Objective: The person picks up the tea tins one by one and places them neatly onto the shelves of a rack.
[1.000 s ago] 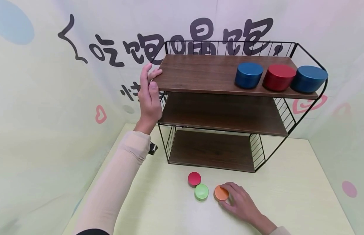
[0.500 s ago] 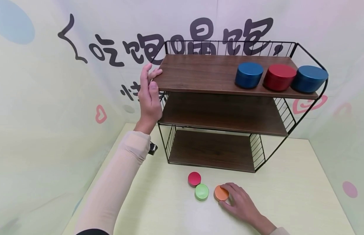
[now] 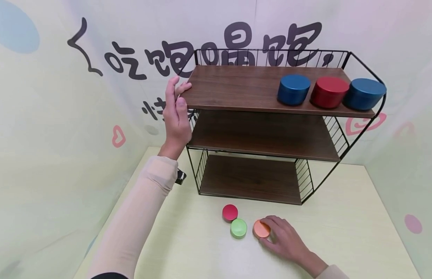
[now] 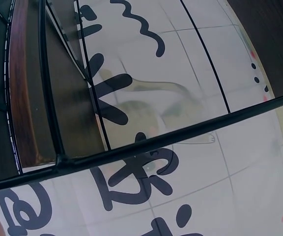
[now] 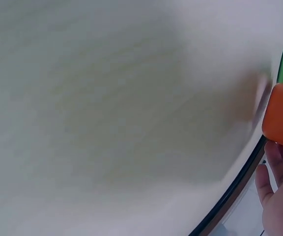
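Orange tin (image 3: 260, 229) is on the surface (image 3: 202, 252), in front of the wire rack (image 3: 233, 86). Just left of it, with a gap: green tin (image 3: 238, 229), then small pink-red tin (image 3: 230, 213) — those two touching or nearly so.

Right hand (image 3: 287, 242): pinching the orange tin, thumb on the near side, fingers on the far side. Left hand (image 3: 177, 122): up at the rack's left end, fingers and thumb extended against it, not wrapped round anything I can make out. Left wrist view only catches a sliver of it.

Top board carries a blue tin (image 3: 294, 90), larger red tin (image 3: 329, 92) and second blue tin (image 3: 364, 94), all toward the right end.

Handling, my guess: orange tin is light, stiff, not fragile; smooth finish, so a bit slippery. Best hold — opposite points on the side wall, low enough to clear any loose lid. Contents unknown.
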Action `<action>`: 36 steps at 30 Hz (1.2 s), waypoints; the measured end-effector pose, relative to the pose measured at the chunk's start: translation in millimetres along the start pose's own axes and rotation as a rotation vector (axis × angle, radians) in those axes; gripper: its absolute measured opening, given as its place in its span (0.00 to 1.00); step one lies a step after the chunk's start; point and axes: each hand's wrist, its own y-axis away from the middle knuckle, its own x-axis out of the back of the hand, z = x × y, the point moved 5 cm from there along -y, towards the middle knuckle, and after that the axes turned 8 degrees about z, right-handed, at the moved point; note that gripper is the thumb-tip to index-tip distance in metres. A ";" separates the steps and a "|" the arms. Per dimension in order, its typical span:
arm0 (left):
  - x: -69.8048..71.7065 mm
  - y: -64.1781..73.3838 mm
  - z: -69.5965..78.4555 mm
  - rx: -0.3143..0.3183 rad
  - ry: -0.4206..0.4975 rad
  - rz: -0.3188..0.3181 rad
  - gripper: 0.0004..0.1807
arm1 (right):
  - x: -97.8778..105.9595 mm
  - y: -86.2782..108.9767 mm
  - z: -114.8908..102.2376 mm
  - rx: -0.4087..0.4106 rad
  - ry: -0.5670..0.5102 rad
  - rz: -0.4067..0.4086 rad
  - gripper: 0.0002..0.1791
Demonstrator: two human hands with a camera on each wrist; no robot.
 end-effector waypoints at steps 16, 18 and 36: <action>0.0 -1.4 7.3 0.018 -0.003 -0.014 0.22 | 14.7 -14.5 -7.3 0.056 -0.018 0.030 0.31; 0.1 -1.7 8.1 0.019 -0.003 -0.014 0.22 | 16.2 -16.4 -9.1 0.070 -0.021 0.033 0.31; 1.0 -1.8 10.5 0.033 -0.012 -0.009 0.22 | 30.8 -33.7 -17.1 0.250 -0.001 0.025 0.28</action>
